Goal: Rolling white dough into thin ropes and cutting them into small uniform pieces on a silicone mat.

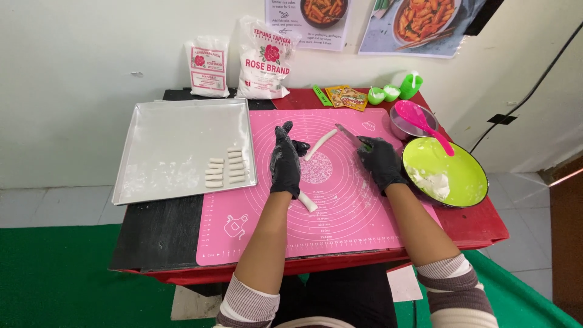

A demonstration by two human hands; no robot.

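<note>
Dough rope (320, 144), white and thin, lies slanted on the pink mat (261, 225) near the middle of the bench (480, 228), between the two gloved hands. A second, shorter white piece (307, 201) lies just below the left wrist. The dough looks soft, light and a little sticky; it would likely stretch or sag if lifted by one end, so it is best taken low along its length or pinned gently near the cut.

The left hand (285, 159) rests flat on the mat with its fingers spread open, touching the near end of the rope. The right hand (381, 160) has its fingers closed around the handle of a knife (349, 136), whose blade points toward the rope's far end.

Left of the mat sits a metal tray (176, 130), holding two short rows of cut dough pieces (226, 166) near its right edge. At the right edge of the bench are a green bowl (464, 176) with a lump of dough, and a steel bowl (403, 126) with a pink spatula (420, 119).

Along the back edge, two white flour bags (237, 61) with red labels lean on the wall, beside a yellow sachet (347, 96) and small green cups (393, 90). Two food posters (419, 24) hang above.
</note>
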